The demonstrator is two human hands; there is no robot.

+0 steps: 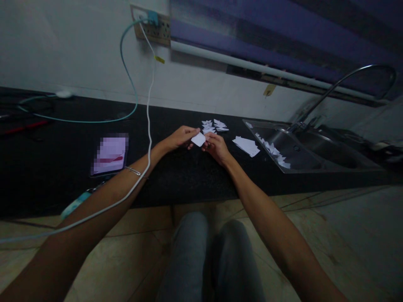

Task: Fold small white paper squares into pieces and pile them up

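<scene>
Between my two hands is a small white piece of paper (198, 139), held above the black counter. My left hand (182, 137) pinches its left edge, thumb on top. On the opposite edge my right hand (215, 147) grips it with closed fingers. Just beyond the hands lies a cluster of small folded white paper pieces (208, 124) with pointed ends. A loose stack of flat white paper sheets (246, 147) rests to the right of my right hand. More folded paper pieces (273, 152) line the near left rim of the sink.
A steel sink (302, 167) with a curved faucet (340, 82) is at the right. A phone (110, 154) with a blurred screen lies left. A white cable (149, 117) hangs from the wall socket (153, 29) across my left forearm. A teal cable (94, 122) loops over the counter (189, 180).
</scene>
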